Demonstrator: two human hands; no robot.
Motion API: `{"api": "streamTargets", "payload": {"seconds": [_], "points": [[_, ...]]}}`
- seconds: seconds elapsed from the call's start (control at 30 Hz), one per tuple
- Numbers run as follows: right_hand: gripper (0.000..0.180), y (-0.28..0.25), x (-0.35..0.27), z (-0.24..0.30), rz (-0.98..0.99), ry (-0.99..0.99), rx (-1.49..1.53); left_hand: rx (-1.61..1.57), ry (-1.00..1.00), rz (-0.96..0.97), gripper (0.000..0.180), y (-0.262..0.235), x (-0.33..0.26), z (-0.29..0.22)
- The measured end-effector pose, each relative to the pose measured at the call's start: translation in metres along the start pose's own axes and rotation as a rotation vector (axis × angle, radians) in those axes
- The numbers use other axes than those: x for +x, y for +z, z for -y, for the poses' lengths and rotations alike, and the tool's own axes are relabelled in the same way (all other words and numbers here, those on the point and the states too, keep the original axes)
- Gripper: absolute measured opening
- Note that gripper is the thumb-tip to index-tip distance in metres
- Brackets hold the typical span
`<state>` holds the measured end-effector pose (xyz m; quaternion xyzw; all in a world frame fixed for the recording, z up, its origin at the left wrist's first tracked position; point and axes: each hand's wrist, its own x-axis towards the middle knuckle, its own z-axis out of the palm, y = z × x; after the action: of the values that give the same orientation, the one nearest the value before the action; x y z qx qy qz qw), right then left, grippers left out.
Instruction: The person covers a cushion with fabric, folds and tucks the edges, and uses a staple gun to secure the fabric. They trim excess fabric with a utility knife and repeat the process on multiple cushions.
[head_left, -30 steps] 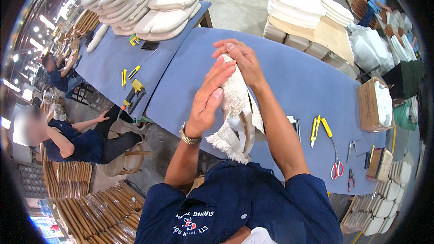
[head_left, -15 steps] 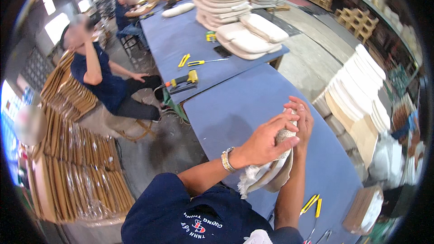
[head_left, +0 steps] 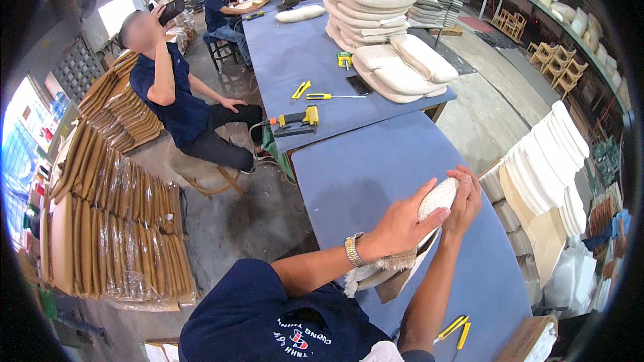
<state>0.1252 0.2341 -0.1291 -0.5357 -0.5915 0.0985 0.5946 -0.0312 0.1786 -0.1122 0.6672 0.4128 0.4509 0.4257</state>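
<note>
My left hand has shifted, baring more nubby, rounded cream pad; it and my right hand, half-curled, clasp it above the blue table, frayed cloth trailing, open room beyond.

The cream upholstered piece wears matt, nubby cloth, frayed at the lower edge. A glossy metal wristwatch shines above the smooth, matt blue tabletop, and shiny clear plastic film covers smooth, leather-like brown cushions.
</note>
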Motion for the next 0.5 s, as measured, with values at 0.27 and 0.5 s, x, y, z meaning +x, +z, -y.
{"api": "streamTargets", "payload": {"seconds": [0.27, 0.5], "points": [[0.042, 0.004, 0.002, -0.003, -0.066, 0.004, -0.066, 0.169, 0.084, -0.023, 0.064, 0.006, 0.015, 0.001], [0.043, -0.001, 0.007, -0.008, -0.082, 0.039, -0.096, 0.202, 0.156, 0.008, 0.063, 0.007, 0.026, 0.003]]}}
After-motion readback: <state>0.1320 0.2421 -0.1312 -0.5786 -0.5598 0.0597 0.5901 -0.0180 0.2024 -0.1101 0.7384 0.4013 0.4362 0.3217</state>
